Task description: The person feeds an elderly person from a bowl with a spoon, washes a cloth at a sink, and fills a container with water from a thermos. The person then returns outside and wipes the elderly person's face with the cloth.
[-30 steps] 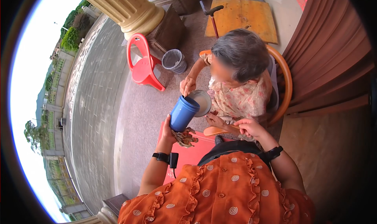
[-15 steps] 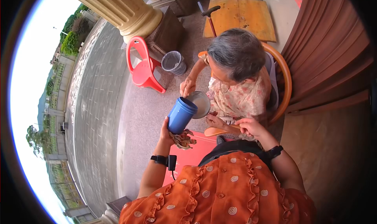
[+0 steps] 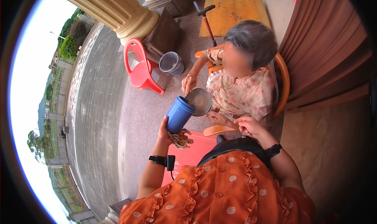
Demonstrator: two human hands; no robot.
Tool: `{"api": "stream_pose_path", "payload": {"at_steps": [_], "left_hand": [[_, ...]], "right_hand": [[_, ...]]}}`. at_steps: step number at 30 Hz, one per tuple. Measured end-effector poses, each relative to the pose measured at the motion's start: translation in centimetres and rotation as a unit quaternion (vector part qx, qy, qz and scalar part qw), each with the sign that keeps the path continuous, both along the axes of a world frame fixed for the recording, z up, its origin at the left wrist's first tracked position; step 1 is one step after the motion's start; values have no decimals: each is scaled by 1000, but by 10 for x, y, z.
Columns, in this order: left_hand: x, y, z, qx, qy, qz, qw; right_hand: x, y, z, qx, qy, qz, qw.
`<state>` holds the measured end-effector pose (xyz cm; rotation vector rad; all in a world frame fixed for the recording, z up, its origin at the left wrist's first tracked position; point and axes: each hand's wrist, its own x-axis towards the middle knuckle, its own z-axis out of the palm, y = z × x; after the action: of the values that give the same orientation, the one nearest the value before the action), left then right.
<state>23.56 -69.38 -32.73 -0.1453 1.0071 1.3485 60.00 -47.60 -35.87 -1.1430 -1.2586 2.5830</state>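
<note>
My left hand [image 3: 163,133] is wrapped round a blue canister [image 3: 180,115], tilted with its open mouth toward a metal bowl [image 3: 199,101]. A crumpled brown cloth [image 3: 180,139] hangs beneath the canister by my palm. The seated person [image 3: 241,82] holds the bowl's edge with one hand [image 3: 218,117]. Their other hand [image 3: 189,83] is above the canister's mouth; what it holds is too small to tell. My right hand [image 3: 249,126] is near the orange chair arm, its fingers pinched; what they hold, if anything, is hidden.
Left of the seated person are a wire waste bin [image 3: 171,63] and a red plastic chair [image 3: 142,71]. A walking stick [image 3: 207,24] stands by a wooden board [image 3: 235,16]. A red surface [image 3: 196,149] lies below the canister. A brown curtain [image 3: 326,47] hangs at the right.
The seated person's head has lifted and moved to the right, away from the bowl. The person's hand has risen slightly from the canister's mouth. My hands keep nearly the same pose.
</note>
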Motion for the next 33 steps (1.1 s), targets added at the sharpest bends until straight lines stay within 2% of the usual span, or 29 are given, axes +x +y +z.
{"api": "stream_pose_path", "payload": {"at_steps": [1,3,6,11,12,14,18,22,27,30,33], "left_hand": [[5,13,16,-6,12,-14,1000],[1,13,12,-12,26,-30,999],[-5,28,2,-1,35,-48,998],[-5,44,12,-43,121,-29,991],[8,56,29,-44,124,-32,991],[24,67,49,-15,205,-10,979],[13,72,52,3,200,-31,979],[11,78,53,-23,244,-8,969],[30,94,84,-35,294,-40,954],[40,105,100,-51,266,-70,960],[45,115,105,-44,330,-59,941]], "right_hand": [[5,10,14,-2,0,-2,1000],[5,8,13,7,1,-3,1000],[3,17,-5,0,10,-12,1000],[2,18,-20,-4,15,-30,999],[8,23,-14,-6,16,-35,999],[8,22,-15,-12,22,-43,999],[9,24,-16,-29,37,-62,997],[13,27,-20,-33,52,-77,995],[16,30,-29,-44,89,-87,991],[16,31,-35,-46,97,-99,989],[18,34,-35,-47,100,-107,988]]}}
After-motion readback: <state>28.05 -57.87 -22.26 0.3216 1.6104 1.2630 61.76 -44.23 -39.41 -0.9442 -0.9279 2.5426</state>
